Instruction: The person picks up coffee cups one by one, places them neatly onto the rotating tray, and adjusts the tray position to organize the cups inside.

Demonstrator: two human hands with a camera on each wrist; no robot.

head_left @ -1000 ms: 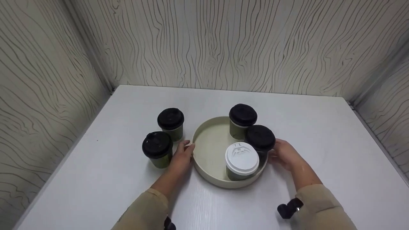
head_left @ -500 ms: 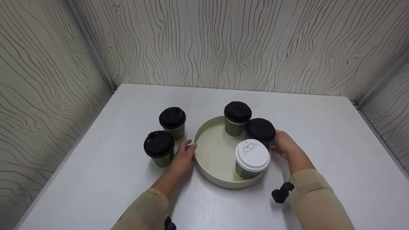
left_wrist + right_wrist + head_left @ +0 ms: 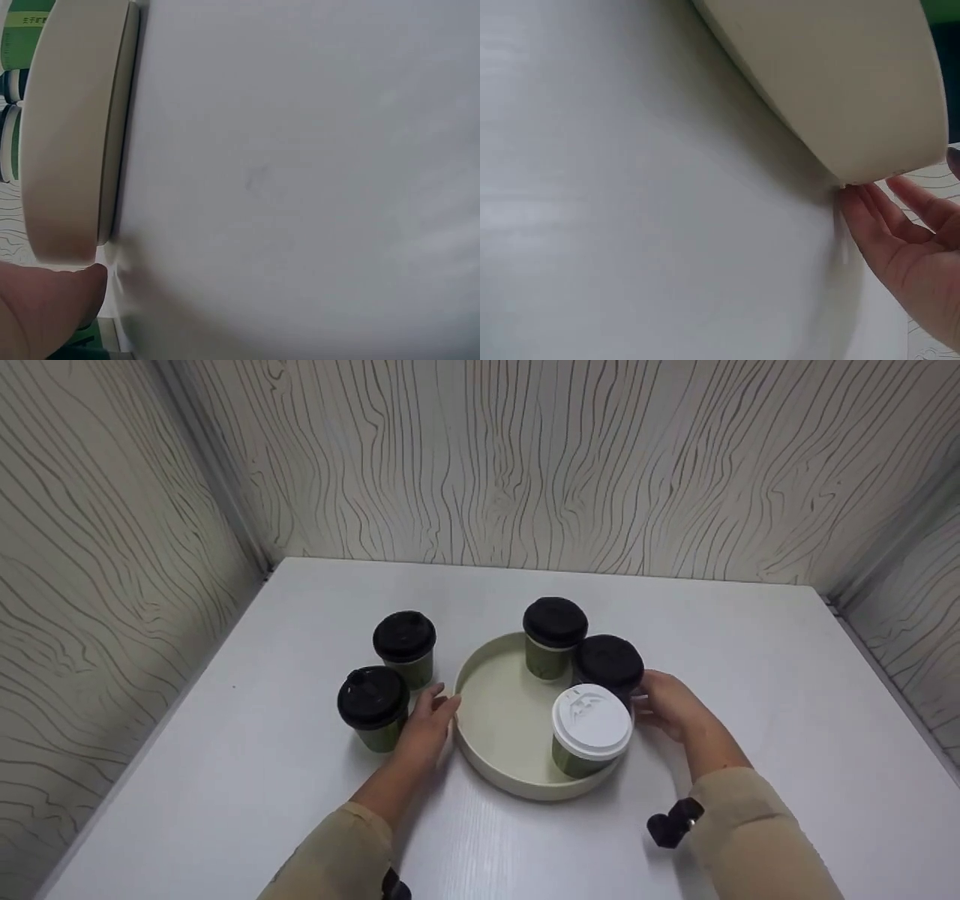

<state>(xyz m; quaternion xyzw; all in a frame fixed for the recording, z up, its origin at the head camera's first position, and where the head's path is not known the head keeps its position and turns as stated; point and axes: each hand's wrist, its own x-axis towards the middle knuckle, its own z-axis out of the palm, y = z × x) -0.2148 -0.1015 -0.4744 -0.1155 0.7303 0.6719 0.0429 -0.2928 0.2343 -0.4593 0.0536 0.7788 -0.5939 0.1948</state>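
A round cream tray (image 3: 491, 720) lies on the white table in the head view, holding three green paper coffee cups along its right side. One has a white lid (image 3: 592, 721); two have black lids, at the back (image 3: 555, 622) and at the right (image 3: 607, 661). My left hand (image 3: 424, 735) touches the tray's left side, the thumb (image 3: 67, 296) against its wall in the left wrist view. At the opposite side, my right hand (image 3: 673, 709) has its extended fingers (image 3: 881, 214) at the tray wall (image 3: 855, 90). Whether it also touches the nearest black-lidded cup is hidden.
Left of the tray, two more black-lidded cups stand on the table, one behind (image 3: 405, 639) and one in front (image 3: 373, 701), close beside my left hand. Wood-patterned panels (image 3: 495, 465) enclose the table (image 3: 480, 855) at the back and sides.
The tray has turned counterclockwise: the white-lidded cup shifted right, the black-lidded ones back and left. My right hand moved back with it, then slightly forward; the left hand barely moved.
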